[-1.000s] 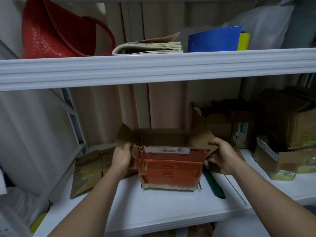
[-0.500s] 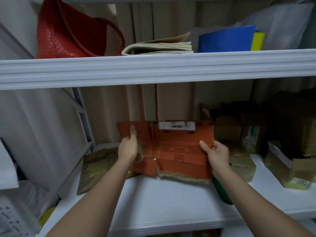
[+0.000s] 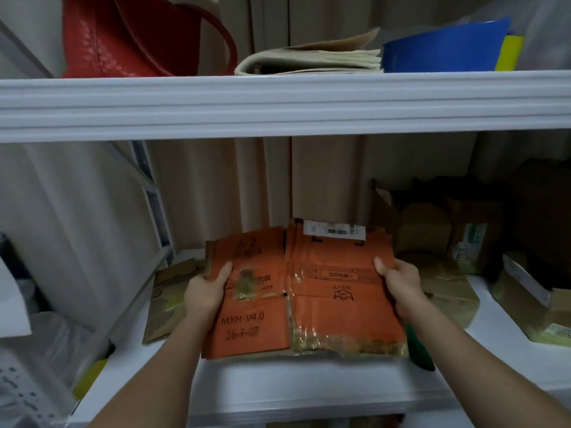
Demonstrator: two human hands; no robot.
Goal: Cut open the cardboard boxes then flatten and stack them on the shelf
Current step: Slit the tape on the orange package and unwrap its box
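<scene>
A white shelf [image 3: 278, 393] runs beneath both hands. The left hand [image 3: 205, 290] and right hand [image 3: 401, 285] each grip a side edge of the flattened orange box [image 3: 309, 298], thumbs on top, holding it just above the shelf. Brown boxes [image 3: 463, 239] stand beyond the right hand.

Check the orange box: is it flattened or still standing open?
Flattened. The orange box shows as one flat sheet, gripped at its sides by the left hand and right hand.

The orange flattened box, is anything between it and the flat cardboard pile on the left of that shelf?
Nothing visible. Both hands, left hand and right hand, hold the orange box by its side edges; the flat cardboard pile lies just left, uncovered.
</scene>
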